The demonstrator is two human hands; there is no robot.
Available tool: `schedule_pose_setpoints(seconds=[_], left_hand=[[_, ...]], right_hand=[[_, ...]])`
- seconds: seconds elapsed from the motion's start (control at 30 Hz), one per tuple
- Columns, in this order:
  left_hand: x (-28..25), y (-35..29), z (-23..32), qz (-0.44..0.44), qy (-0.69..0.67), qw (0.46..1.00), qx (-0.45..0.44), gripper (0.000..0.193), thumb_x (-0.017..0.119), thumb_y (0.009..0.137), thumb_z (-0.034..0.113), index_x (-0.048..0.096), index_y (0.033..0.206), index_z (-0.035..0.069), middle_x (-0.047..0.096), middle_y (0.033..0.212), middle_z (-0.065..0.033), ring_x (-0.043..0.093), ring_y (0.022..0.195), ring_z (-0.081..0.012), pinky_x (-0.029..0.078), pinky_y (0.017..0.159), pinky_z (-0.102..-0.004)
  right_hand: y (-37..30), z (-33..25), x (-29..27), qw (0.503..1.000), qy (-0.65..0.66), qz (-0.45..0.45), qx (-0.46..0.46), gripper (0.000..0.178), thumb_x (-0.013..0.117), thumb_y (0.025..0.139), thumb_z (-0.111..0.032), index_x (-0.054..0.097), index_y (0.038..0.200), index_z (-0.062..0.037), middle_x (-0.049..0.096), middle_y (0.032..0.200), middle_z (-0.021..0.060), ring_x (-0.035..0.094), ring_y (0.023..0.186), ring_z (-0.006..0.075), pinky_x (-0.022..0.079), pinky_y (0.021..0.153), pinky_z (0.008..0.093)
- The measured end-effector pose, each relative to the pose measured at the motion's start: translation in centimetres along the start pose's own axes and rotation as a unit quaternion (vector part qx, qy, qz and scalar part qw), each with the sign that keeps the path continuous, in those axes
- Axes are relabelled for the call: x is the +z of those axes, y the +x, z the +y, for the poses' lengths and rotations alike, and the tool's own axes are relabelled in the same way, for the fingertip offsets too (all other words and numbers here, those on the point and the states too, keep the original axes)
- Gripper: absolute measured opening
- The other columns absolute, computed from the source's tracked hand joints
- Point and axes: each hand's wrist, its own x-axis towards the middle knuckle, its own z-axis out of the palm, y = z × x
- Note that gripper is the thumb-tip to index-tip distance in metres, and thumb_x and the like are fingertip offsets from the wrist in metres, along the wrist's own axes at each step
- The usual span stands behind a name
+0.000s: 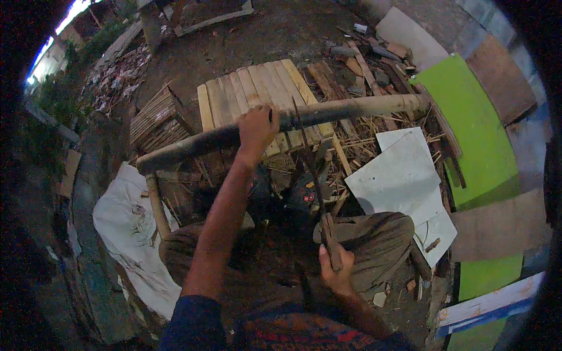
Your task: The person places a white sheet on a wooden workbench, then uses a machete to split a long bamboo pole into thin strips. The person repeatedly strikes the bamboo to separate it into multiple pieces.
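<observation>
Gripping a bamboo pole point(328, 112) and a long blade point(313, 169).
Left hand point(256, 130) closed around the pole's middle, holding it across the slatted wooden bench point(234, 93); right hand point(335, 269) closed on the blade's handle above the knee, tip touching the pole. White sheet point(404, 175) and green board point(474, 128) lying to the right.

Dim dirt yard point(281, 35), green boards point(474, 128), scattered wood scraps point(374, 58).

A long round bamboo pole point(304, 120) lies crosswise over a slatted wooden pallet point(257, 93) — crumpled white sheeting point(126, 228) to its left, flat green boards point(474, 128) right.
</observation>
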Motion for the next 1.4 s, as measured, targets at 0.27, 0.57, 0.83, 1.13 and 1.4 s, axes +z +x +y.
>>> schedule_pose_setpoints(seconds=[0.27, 0.57, 0.83, 1.13, 1.4], left_hand=[[0.5, 0.8, 0.4, -0.128, 0.086, 0.986, -0.062, 0.041, 0.043, 0.097, 0.036, 0.069, 0.104, 0.004, 0.071, 0.095, -0.0158, 0.068, 0.088, -0.0345, 0.045, 0.085, -0.0558], [0.0, 1.5, 1.2, -0.155, 0.103, 0.977, -0.102, 0.041, 0.045, 0.094, 0.036, 0.071, 0.101, 0.005, 0.072, 0.092, -0.0138, 0.068, 0.085, -0.0323, 0.046, 0.081, -0.0505], [2.0, -1.3, 0.3, 0.022, 0.082, 0.995, -0.055, 0.041, 0.047, 0.093, 0.038, 0.071, 0.100, 0.006, 0.072, 0.097, -0.0140, 0.068, 0.091, -0.0314, 0.045, 0.088, -0.0486], [-0.6, 1.4, 2.0, -0.203, 0.086, 0.964, -0.151, 0.040, 0.045, 0.092, 0.038, 0.071, 0.095, 0.008, 0.071, 0.086, -0.0169, 0.068, 0.082, -0.0336, 0.044, 0.084, -0.0530], [0.5, 1.4, 0.8, -0.155, 0.084, 0.972, -0.157, 0.044, 0.044, 0.092, 0.038, 0.075, 0.083, 0.007, 0.072, 0.083, -0.0180, 0.070, 0.079, -0.0347, 0.046, 0.084, -0.0502]], right_hand=[[1.9, -1.2, 1.0, 0.999, 0.022, -0.025, 0.015, 0.019, 0.065, 0.093, -0.011, 0.058, 0.077, -0.0019, 0.048, 0.058, -0.0016, 0.042, 0.053, 0.0043, 0.034, 0.047, 0.0261], [0.6, -2.4, 0.0, 0.999, -0.048, -0.024, 0.003, 0.020, 0.064, 0.094, -0.015, 0.059, 0.080, -0.0025, 0.052, 0.064, -0.0013, 0.046, 0.058, 0.0055, 0.038, 0.051, 0.0259], [11.8, -4.3, 3.4, 0.998, 0.039, -0.028, 0.030, 0.024, 0.064, 0.096, -0.021, 0.060, 0.081, -0.0031, 0.053, 0.065, -0.0033, 0.046, 0.059, 0.0054, 0.037, 0.053, 0.0259], [11.7, -1.6, 4.1, 0.999, 0.034, -0.037, 0.000, 0.020, 0.063, 0.095, -0.018, 0.060, 0.081, -0.0039, 0.054, 0.064, -0.0015, 0.047, 0.057, 0.0073, 0.037, 0.052, 0.0278], [3.8, -1.9, 0.4, 0.998, -0.057, -0.037, -0.017, 0.020, 0.064, 0.093, -0.016, 0.060, 0.080, -0.0014, 0.053, 0.062, 0.0019, 0.045, 0.054, 0.0100, 0.036, 0.050, 0.0292]])
